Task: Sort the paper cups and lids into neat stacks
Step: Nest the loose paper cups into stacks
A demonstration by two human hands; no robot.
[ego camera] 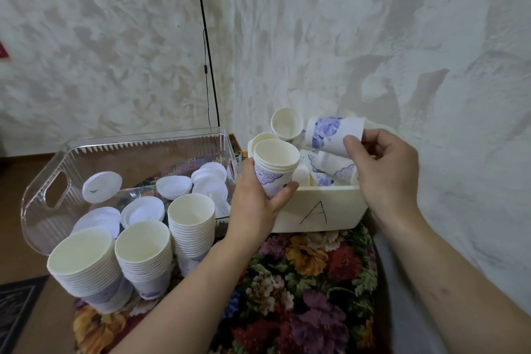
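At the far left I see three nested stacks of paper cups [138, 250] standing mouth-up on the floral cloth [310, 290], the leftmost one leaning outward at the cloth's near-left edge. Just behind them sits a clear plastic bin [46, 198] with a cut-out handle, holding loose white lids [175, 187] scattered flat and tilted across its floor; its right wall stands close beside the white box, leaving only a narrow gap. My left hand [255, 204] grasps a short nested stack of cups [274, 169], mouth tipped up, held over that gap at the white box's left corner. The white box marked A [319, 210] is heaped with loose cups lying at all angles, some rising above its rim. My right hand [382, 164] pinches a single blue-flowered cup [330, 132] by its base, the cup lying sideways above the heap. Right of the box, the textured wall [431, 66] comes close, so there is little room on that side; open cloth lies in front of the box, between my forearms. A black cord [205, 46] hangs down the wall corner behind the bin.
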